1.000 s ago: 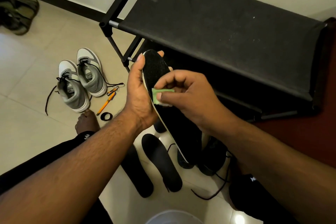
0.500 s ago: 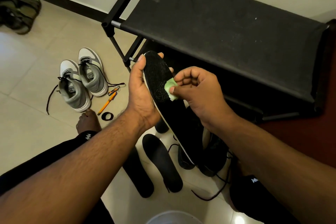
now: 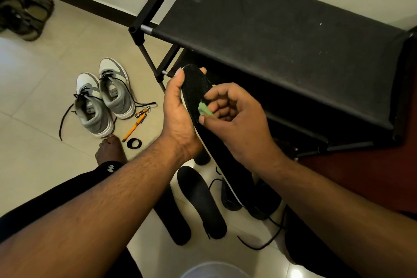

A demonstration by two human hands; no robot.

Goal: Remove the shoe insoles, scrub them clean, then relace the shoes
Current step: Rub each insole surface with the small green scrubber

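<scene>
Pale floor tiles (image 3: 33, 165) lie below; left hand (image 3: 178, 117) grips a black insole (image 3: 194, 88), while right hand (image 3: 234, 117) pinches a green sponge (image 3: 204, 109) against it.

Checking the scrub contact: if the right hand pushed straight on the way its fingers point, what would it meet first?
Most likely the black insole that the left hand holds; the right hand already pinches the small green sponge against it.

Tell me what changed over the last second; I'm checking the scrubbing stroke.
The right hand slid the green pad up the insole toward its toe end, and its fingers now curl more over the pad. Nothing was let go. The left hand holds the insole as before; the grey shoes and the two insoles on the floor lie unmoved.
</scene>
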